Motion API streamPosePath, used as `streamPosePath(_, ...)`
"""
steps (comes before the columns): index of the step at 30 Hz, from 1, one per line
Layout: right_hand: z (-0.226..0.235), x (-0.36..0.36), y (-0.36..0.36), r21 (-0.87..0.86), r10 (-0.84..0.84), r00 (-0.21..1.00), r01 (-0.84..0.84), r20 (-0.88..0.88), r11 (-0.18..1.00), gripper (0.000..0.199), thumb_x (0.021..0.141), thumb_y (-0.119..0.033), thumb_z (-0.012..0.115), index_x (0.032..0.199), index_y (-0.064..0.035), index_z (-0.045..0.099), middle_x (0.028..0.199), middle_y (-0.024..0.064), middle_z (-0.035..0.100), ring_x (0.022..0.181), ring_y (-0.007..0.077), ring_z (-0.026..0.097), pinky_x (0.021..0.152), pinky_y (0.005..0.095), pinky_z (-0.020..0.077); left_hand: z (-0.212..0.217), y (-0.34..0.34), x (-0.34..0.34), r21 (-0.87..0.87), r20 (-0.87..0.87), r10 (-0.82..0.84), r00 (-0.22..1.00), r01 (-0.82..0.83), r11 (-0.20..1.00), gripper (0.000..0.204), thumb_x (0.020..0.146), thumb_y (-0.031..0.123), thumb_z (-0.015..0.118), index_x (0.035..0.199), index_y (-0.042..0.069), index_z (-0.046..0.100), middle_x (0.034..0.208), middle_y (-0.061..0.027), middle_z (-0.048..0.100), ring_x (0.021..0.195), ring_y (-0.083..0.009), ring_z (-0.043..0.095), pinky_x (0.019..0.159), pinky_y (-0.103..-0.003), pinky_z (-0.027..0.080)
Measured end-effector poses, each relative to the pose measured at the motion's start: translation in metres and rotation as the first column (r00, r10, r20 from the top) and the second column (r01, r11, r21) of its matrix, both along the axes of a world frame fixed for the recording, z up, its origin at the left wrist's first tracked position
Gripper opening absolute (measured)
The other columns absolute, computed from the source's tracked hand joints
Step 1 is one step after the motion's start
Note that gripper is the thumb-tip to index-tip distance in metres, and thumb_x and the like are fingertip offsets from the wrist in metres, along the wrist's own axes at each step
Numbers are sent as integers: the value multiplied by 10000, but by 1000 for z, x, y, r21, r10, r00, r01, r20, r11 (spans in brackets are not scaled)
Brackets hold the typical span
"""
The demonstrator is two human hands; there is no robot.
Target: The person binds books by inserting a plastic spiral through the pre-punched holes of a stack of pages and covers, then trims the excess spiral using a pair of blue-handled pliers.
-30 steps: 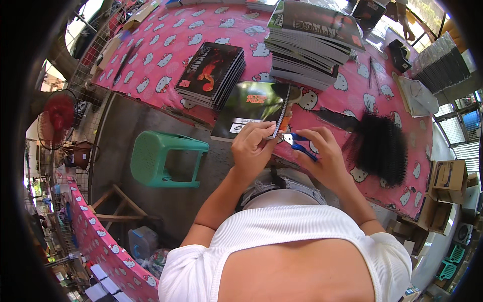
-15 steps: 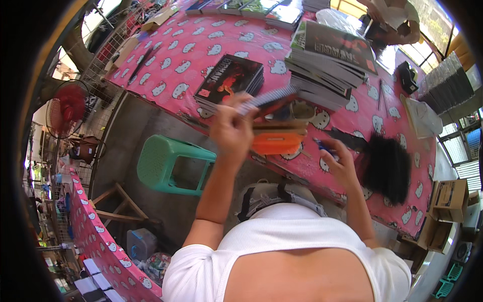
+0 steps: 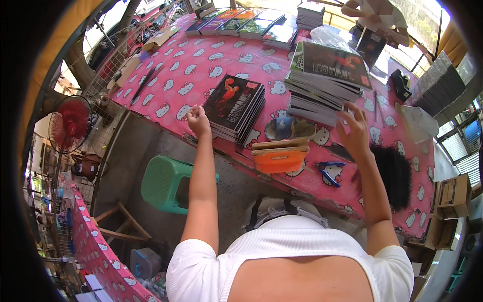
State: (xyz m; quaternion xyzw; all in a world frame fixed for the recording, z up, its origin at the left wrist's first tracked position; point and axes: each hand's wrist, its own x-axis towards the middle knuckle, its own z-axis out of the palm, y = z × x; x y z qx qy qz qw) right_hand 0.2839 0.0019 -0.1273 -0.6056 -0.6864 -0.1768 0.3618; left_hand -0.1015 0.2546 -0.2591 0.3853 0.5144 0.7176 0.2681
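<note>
My left hand [image 3: 197,121] is at the left edge of a neat stack of dark spiral notebooks [image 3: 236,103] with a red figure on the cover. Its fingers are pinched together; I cannot make out whether anything is between them. My right hand [image 3: 356,130] hovers with fingers apart at the near right corner of a taller, fanned pile of notebooks [image 3: 327,75]. Below it, blue-handled pliers [image 3: 329,173] lie on the table. Between the two stacks and the table edge stands an orange block with a wooden top [image 3: 280,158], beside a blue-and-tan round object [image 3: 279,129].
A pink patterned cloth covers the table [image 3: 171,108]. A bundle of black strands [image 3: 391,178] lies at the right. More notebooks [image 3: 251,25] line the far edge. Across the table a person [image 3: 377,17] handles something. A green stool [image 3: 163,183] stands at the left.
The notebook from my left hand now appears to be on the stack, and that hand has moved left. My right hand has let go of the pliers and risen toward the taller pile.
</note>
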Motion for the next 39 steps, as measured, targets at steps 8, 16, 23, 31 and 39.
streamPosePath(8,64,2,76,103,-174,950,152,259,983,319,741,-171,687,1056,-144,644,1078,49,580,1046,256,518,913,391,358,26,-22,19,-143,-504,229,833,-342,929,413,846,141,660,1204,0,509,1082,-110,609,998,-226,573,910,-359,441)
streamPosePath(16,33,-46,47,90,111,949,-144,296,986,310,702,-75,577,992,-123,674,861,10,572,842,201,556,795,375,437,127,-127,100,103,763,-626,158,928,359,398,907,373,587,1113,41,513,1088,-129,566,929,-320,621,820,-442,516)
streamPosePath(23,-15,-44,-5,25,202,828,-221,-523,975,341,699,49,683,1025,-30,620,981,53,643,928,187,619,829,336,477,133,-172,96,-33,80,-832,549,836,548,161,850,115,685,980,26,654,887,13,663,792,-81,584,675,-240,473)
streamPosePath(31,-102,-25,-9,-58,205,479,-479,-854,876,291,811,123,572,1078,10,597,917,66,675,903,140,641,777,285,507,159,-200,94,-148,-314,-758,571,760,633,252,807,92,715,1036,18,639,920,-57,671,834,-107,603,758,-261,475)
streamPosePath(39,-119,-35,-32,-273,119,767,-363,-630,891,473,738,27,660,1188,19,514,1065,166,613,1033,269,600,866,343,476,38,-221,95,-110,-340,-354,871,337,935,889,695,38,793,1405,13,258,1339,-133,443,1191,-225,479,1028,-309,334)
